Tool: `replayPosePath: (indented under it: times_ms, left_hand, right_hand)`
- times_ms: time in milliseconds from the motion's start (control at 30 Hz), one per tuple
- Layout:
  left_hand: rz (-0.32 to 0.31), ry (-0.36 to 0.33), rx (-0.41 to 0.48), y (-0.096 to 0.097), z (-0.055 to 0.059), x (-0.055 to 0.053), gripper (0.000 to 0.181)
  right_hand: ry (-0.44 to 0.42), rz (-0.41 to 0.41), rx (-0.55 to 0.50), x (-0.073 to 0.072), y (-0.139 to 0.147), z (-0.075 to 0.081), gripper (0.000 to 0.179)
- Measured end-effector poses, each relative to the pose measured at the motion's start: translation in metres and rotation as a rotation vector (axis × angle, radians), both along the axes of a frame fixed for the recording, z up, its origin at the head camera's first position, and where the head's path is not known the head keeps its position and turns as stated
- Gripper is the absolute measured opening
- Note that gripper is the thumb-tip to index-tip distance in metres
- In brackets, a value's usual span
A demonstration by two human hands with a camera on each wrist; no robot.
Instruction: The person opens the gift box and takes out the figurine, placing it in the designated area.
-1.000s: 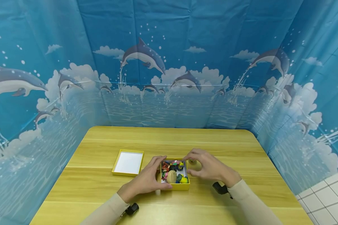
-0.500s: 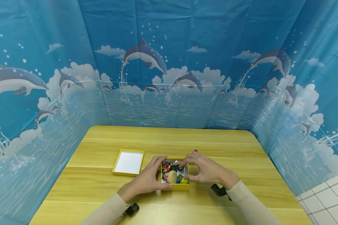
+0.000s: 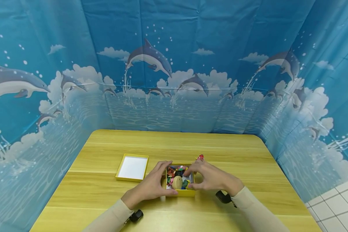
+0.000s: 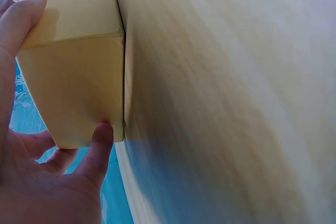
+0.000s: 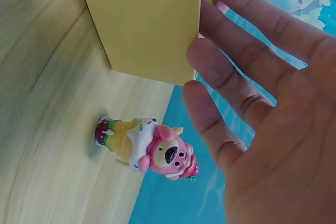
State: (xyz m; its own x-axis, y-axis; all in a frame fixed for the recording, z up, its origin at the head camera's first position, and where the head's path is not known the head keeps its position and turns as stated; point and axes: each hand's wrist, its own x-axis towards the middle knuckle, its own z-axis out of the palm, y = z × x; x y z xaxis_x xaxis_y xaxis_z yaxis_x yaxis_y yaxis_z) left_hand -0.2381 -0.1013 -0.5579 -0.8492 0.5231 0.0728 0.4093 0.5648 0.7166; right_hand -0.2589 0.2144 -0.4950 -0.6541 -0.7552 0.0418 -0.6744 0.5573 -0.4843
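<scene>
Head view: left fingers point(image 3: 161, 165) grip the yellow box point(image 3: 186, 193) of toys point(image 3: 177, 182); right fingers point(image 3: 193, 167) dip in, grasp unclear.

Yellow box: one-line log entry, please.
Left hand: holds yellow box | Right hand: over box's right rim, grasp unclear | Toys: inside box | Pink bear figurine: upright outside

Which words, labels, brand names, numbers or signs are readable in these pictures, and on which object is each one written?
None: no text can be read in any view.
The visible faces of the yellow box, yellow lid, pink bear figurine and dolphin curtain show no lettering.
Any marks on the boxed toys or black wrist cameras are too small to read.
</scene>
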Motion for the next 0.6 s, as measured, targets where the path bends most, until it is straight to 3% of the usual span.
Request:
replayPosePath:
  times_ms: [600]
  left_hand:
    - [0.004, -0.006, -0.003, 0.001, 0.001, 0.0001, 0.126]
  right_hand:
    - [-0.043, -0.006, 0.061, 0.0032, -0.0038, 0.0003, 0.03]
